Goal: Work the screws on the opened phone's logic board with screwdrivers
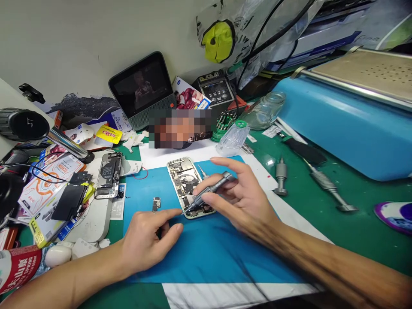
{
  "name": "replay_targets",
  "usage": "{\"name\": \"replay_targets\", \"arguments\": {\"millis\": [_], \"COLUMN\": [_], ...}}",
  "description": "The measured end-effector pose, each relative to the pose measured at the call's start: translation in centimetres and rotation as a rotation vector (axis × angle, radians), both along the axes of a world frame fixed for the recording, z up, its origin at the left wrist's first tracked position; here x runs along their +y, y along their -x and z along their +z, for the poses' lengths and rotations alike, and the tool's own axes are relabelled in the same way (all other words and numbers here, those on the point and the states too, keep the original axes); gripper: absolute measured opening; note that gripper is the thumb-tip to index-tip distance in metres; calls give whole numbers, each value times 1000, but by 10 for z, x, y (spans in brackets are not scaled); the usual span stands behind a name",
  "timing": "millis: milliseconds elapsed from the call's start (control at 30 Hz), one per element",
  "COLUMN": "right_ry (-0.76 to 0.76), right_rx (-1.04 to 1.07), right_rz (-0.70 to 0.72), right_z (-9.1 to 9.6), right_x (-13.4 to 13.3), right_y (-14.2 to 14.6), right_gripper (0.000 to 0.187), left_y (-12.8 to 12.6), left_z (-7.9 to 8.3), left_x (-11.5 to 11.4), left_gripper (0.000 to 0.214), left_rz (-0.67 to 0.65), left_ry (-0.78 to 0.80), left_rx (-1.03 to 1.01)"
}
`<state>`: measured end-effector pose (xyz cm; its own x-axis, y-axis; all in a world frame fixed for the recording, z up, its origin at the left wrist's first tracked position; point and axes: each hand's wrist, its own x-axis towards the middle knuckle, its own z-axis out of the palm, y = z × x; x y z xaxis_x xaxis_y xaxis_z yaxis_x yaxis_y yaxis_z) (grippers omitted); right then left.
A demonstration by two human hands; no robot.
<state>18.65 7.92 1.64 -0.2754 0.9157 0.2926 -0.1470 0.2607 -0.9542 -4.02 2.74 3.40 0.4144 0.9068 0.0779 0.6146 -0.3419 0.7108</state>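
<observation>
An opened smartphone [185, 178] with its inner parts showing lies on the blue mat [212, 253]. My right hand [240, 199] grips a grey precision screwdriver [209, 191] between thumb and fingers, its index finger raised. The driver is tilted, its tip at the phone's lower left corner. By that same corner is the tip of my left hand's [151, 236] index finger; thumb and index are apart, the other fingers curled and partly hidden. A small metal-and-black phone part [156, 204] rests left of the phone. Partly behind my right hand stands another thin-tipped driver [202, 171].
A second opened phone [109, 175] lies on the left amid boxes and parts. Two more screwdrivers, a short one [281, 176] and a long one [331, 186], are on the right. At the back stand a screen device [141, 88], a bit holder [225, 122] and a glass jar [265, 109].
</observation>
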Motion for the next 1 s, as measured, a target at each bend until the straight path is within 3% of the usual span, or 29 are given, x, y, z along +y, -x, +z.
{"name": "replay_targets", "arguments": {"millis": [233,433,567,1000], "right_ry": [31,3,18,36], "right_rx": [75,68,59,10], "right_rz": [-155,-228,-270,-313], "right_z": [7,6,4,6], "right_x": [6,11,17,23], "right_y": [-1,-4,-7,-13], "right_gripper": [34,40,38,33], "left_y": [0,0,0,-1], "left_z": [-1,-1,-2,0], "left_x": [2,1,-1,0], "left_gripper": [29,31,35,52], "left_rz": [-80,-250,-317,-332], "left_ry": [-127,-334,-359,-333], "left_rx": [-14,95,185,346]}}
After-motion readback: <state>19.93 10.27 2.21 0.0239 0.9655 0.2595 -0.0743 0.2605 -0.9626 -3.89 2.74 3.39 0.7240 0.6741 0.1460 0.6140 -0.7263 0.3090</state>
